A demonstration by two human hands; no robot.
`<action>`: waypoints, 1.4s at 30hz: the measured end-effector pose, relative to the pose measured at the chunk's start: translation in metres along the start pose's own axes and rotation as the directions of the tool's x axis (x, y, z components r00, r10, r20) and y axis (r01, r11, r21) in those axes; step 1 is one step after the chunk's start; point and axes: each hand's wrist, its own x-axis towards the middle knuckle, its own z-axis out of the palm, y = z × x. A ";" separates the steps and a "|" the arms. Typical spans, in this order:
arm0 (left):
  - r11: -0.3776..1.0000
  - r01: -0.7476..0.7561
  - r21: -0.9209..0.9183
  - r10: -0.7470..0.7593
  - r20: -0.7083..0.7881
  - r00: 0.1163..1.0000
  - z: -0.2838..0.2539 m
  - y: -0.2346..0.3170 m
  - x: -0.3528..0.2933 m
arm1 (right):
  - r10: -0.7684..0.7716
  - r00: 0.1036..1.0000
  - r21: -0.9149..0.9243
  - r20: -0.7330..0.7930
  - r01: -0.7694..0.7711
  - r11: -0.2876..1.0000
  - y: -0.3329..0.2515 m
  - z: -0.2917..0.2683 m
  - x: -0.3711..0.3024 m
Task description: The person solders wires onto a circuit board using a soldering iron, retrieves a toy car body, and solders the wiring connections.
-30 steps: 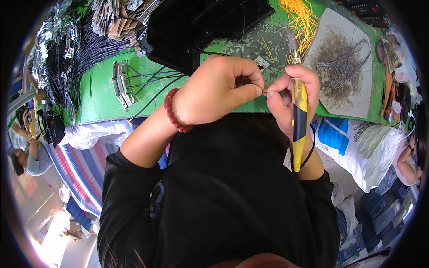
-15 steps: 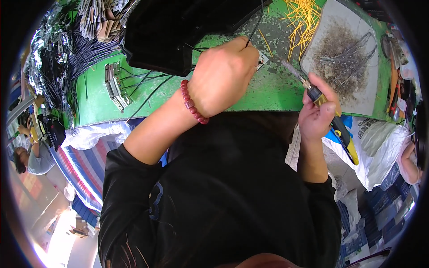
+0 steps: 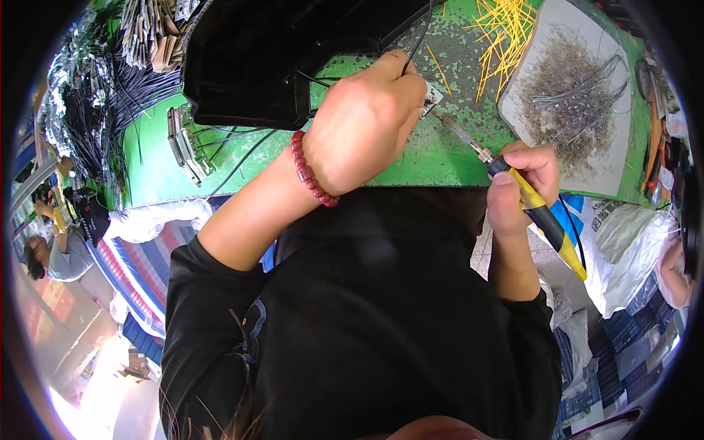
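My right hand (image 3: 522, 180) grips a yellow and black soldering iron (image 3: 541, 213), its metal tip angled up and left. The tip is close to a small white piece (image 3: 433, 100) that sticks out beside the fingers of my left hand (image 3: 367, 125). My left hand is closed, back upward, with a thin black wire (image 3: 422, 37) running up from its fingertips. Whether the tip touches the piece I cannot tell. The fingers hide most of the white piece. A large black plastic housing (image 3: 257, 66) lies just beyond my left wrist.
Thin yellow sticks (image 3: 502, 40) lie at the back of the green table (image 3: 158, 158). Right of them, a pale board (image 3: 605, 165) carries brown residue and grey wires (image 3: 579, 95). To the left are metal-edged parts with leads (image 3: 187, 147) and a heap of black cables (image 3: 88, 110).
My right hand has turned the soldering iron and brought its tip left and down, nearer the white piece. My left hand stays nearly in place; the housing appears slightly further left.
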 end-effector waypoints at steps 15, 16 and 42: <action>0.996 -0.069 0.057 0.072 -0.035 0.997 0.007 -0.004 -0.002 | -0.024 0.994 -0.118 0.109 0.037 0.992 -0.003 0.000 0.002; 0.996 -0.068 0.057 0.070 -0.036 0.997 0.007 -0.003 -0.002 | -0.024 0.994 -0.118 0.110 0.037 0.992 -0.003 0.000 0.003; 0.995 -0.045 0.090 0.051 -0.065 0.997 0.009 -0.003 -0.002 | 0.009 0.999 -0.050 0.052 -0.006 0.999 -0.003 0.001 0.000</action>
